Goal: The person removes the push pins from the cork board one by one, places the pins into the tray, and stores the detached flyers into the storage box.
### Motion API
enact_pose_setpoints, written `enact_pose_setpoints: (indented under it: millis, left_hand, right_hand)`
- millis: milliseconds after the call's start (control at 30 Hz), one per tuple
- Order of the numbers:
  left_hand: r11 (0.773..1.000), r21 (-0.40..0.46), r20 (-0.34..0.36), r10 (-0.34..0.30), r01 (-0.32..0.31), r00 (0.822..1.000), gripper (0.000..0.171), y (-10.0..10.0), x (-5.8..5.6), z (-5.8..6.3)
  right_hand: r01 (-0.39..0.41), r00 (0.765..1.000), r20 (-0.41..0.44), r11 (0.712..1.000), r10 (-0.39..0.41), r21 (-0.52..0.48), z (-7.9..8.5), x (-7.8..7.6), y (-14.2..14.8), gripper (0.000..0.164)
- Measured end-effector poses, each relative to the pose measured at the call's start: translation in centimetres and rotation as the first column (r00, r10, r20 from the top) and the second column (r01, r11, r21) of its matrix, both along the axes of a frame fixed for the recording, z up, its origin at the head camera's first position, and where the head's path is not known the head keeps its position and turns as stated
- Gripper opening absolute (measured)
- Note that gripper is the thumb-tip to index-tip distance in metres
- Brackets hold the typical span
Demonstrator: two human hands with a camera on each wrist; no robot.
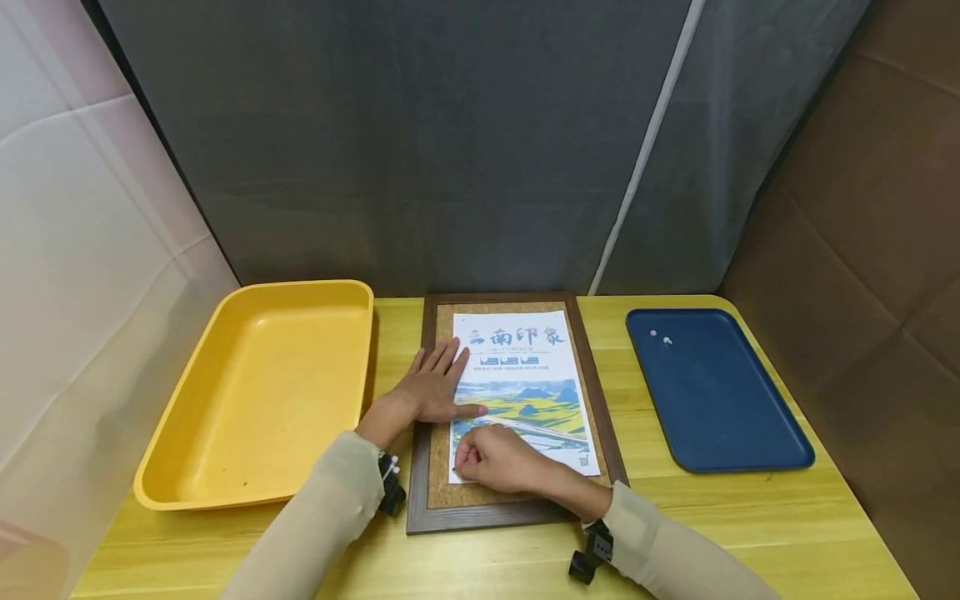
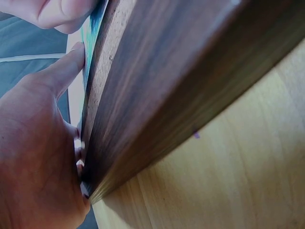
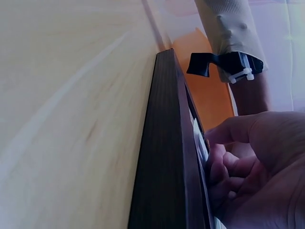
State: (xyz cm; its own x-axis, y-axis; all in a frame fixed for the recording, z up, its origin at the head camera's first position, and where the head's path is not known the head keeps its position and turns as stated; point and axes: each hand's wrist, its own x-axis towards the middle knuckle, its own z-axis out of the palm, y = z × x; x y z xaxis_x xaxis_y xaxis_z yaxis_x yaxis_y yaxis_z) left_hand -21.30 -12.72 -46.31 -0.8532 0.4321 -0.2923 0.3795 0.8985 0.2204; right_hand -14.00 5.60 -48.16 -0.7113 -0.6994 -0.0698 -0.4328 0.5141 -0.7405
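Note:
A white printed poster (image 1: 517, 400), with blue lettering and a yellow-and-blue landscape, lies on a cork board (image 1: 441, 467) in a dark wooden frame (image 1: 600, 392). My left hand (image 1: 431, 392) rests flat on the poster's left side, fingers spread and thumb pointing right. At the lower-left corner of the poster is my right hand (image 1: 498, 458), its fingers curled. In the right wrist view its thumb tip bears on a small dark thing (image 3: 206, 142) at the paper, seemingly a push pin and mostly hidden.
A deep yellow tray (image 1: 255, 500) stands left of the board. To the right lies a shallow blue tray (image 1: 735, 400) with a small pink piece (image 1: 653, 332) and a small whitish piece (image 1: 667, 341), probably push pins. A dark cloth wall (image 1: 420, 167) rises behind the wooden table (image 1: 465, 567).

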Motion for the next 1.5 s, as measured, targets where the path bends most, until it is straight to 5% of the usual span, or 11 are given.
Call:
enact_pose_setpoints:
  millis: [300,567,933,1200,1500]
  left_hand:
    - [1.0,-0.001,0.002,0.004,-0.004,1.0,0.109,0.0,0.0,-0.1]
    - [1.0,-0.005,0.013,0.006,-0.006,1.0,0.109,0.0,-0.1,-0.2]
    - [1.0,-0.009,0.033,0.024,-0.024,0.999,0.112,-0.1,-0.7,-1.4]
    - [1.0,0.002,0.024,0.013,-0.013,1.0,0.112,0.0,-0.2,0.0]
    - [1.0,0.011,0.027,0.01,-0.01,1.0,0.112,0.0,-0.2,-0.2]
  right_hand:
    - [0.007,0.973,0.229,0.993,0.021,-0.119,0.2,-0.7,0.9,0.012]
    - [-0.012,0.942,0.329,0.986,0.066,-0.163,0.4,-1.5,2.0,0.012]
    - [-0.061,0.951,0.292,0.988,0.101,-0.144,1.4,-3.2,3.8,0.013]
    - [-0.085,0.953,0.275,0.985,0.124,-0.151,2.3,-4.4,5.6,0.013]
    - [-0.114,0.963,0.224,0.978,0.152,-0.175,3.0,-5.9,8.5,0.015]
